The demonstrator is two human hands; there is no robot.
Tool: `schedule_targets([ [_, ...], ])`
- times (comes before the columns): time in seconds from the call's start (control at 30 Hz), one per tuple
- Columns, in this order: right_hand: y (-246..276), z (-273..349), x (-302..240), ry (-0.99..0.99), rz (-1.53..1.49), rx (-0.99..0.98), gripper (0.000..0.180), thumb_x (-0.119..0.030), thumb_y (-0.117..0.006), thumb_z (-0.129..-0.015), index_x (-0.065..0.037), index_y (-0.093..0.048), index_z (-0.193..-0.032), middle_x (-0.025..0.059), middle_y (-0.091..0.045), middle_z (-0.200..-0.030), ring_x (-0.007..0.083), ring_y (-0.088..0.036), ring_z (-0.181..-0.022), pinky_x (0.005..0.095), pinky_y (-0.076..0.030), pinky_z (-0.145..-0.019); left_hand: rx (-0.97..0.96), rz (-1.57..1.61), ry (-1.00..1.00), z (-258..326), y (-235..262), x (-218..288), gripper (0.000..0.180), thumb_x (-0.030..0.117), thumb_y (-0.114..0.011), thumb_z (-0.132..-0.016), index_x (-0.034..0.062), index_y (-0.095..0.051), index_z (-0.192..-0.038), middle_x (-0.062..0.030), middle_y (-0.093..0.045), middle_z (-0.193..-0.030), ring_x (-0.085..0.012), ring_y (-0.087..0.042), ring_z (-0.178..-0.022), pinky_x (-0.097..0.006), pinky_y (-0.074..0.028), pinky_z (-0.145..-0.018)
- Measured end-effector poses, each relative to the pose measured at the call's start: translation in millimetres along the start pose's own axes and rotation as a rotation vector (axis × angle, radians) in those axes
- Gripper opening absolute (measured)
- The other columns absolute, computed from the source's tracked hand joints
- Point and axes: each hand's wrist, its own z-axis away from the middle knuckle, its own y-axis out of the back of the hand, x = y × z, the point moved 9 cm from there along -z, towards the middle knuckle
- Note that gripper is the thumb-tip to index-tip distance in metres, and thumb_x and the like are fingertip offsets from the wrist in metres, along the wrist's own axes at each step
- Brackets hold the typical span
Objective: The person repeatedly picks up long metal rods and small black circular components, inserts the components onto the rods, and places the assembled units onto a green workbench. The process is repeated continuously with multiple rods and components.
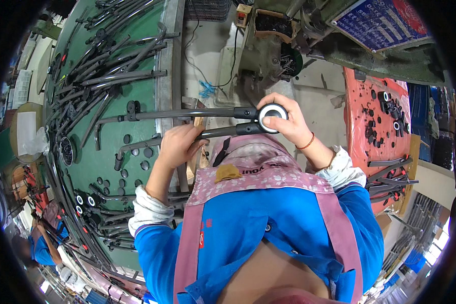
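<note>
In front of my apron I hold a folding tube frame: two dark metal tubes joined at a round black hub with a white ring (274,111). My right hand (291,124) is closed around the hub, thumb pressed on its face. The upper tube (187,113) runs left over the green table to a black fitting. My left hand (180,144) is wrapped round the lower tube (223,132), whose bent end reaches over the table beside several round black caps (145,165).
Piles of dark tubes (116,76) and a small bowl of parts (66,151) lie on the green table (137,96). On the right, a red-covered table (357,111) carries small black parts and tubes. A green machine (385,63) stands ahead. A co-worker (48,238) is at far left.
</note>
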Motion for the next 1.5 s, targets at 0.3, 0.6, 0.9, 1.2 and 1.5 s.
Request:
schedule_targets([
  [0.3, 38.8, -16.5, -28.8, 0.13, -0.064, 0.021, 0.036, -0.026, -0.071, -0.073, -0.002, -0.064, -0.098, 0.0009, -0.063, -0.084, 0.0081, -0.057, -0.077, 0.0234, -0.045, -0.068, 0.212, -0.178, 0.055, -36.4, 38.7, 24.6, 0.036, 0.022, -0.08, -0.071, 0.0102, -0.066, -0.102, -0.0103, -0.059, -0.1, -0.0287, -0.062, -0.069, -0.037, -0.054, -0.062],
  [0.6, 89.4, -17.6, -9.7, 0.176, -0.138, 0.124, 0.039, -0.032, -0.069, -0.076, -0.002, -0.065, -0.101, 0.0042, -0.065, -0.09, 0.0109, -0.059, -0.085, 0.0253, -0.047, -0.077, 0.025, -0.146, 0.039, -96.2, 28.5, 29.5, 0.027, 0.026, -0.079, -0.07, 0.0109, -0.068, -0.09, -0.0091, -0.056, -0.131, -0.0306, -0.068, -0.079, -0.04, -0.056, -0.065],
  [0.9, 150.9, -22.3, 4.2, -0.006, 0.045, 0.44, 0.032, -0.026, -0.066, -0.091, -0.002, -0.066, -0.112, 0.0051, -0.068, -0.109, 0.0148, -0.065, -0.094, 0.0363, -0.05, -0.095, 0.024, -0.401, -0.013, -156.9, 36.1, 40.1, 0.03, 0.032, -0.074, -0.079, 0.011, -0.06, -0.094, -0.0136, -0.054, -0.13, -0.0328, -0.068, -0.069, -0.041, -0.056, -0.06],
  [1.2, 168.1, -55.8, 29.5, 0.265, 0.758, 0.639, 0.044, -0.025, -0.05, -0.098, -0.004, -0.048, -0.137, 0.015, -0.053, -0.137, 0.0306, -0.048, -0.128, 0.043, -0.036, -0.108, 0.044, -0.333, -0.011, -175.9, 28.3, 8.8, 0.026, 0.031, -0.073, -0.08, 0.0109, -0.06, -0.09, -0.0121, -0.054, -0.131, -0.0346, -0.067, -0.072, -0.043, -0.056, -0.063],
  [1.5, 167.5, -51.4, 18.5, 0.295, 0.794, 0.589, 0.052, -0.022, -0.052, -0.096, -0.005, -0.04, -0.144, 0.0207, -0.047, -0.142, 0.0375, -0.043, -0.131, 0.0464, -0.034, -0.108, -0.058, -0.288, 0.063, -179.8, 16.3, 2.4, 0.028, 0.025, -0.076, -0.077, 0.0088, -0.063, -0.096, -0.0113, -0.053, -0.134, -0.037, -0.067, -0.082, -0.043, -0.056, -0.068],
])
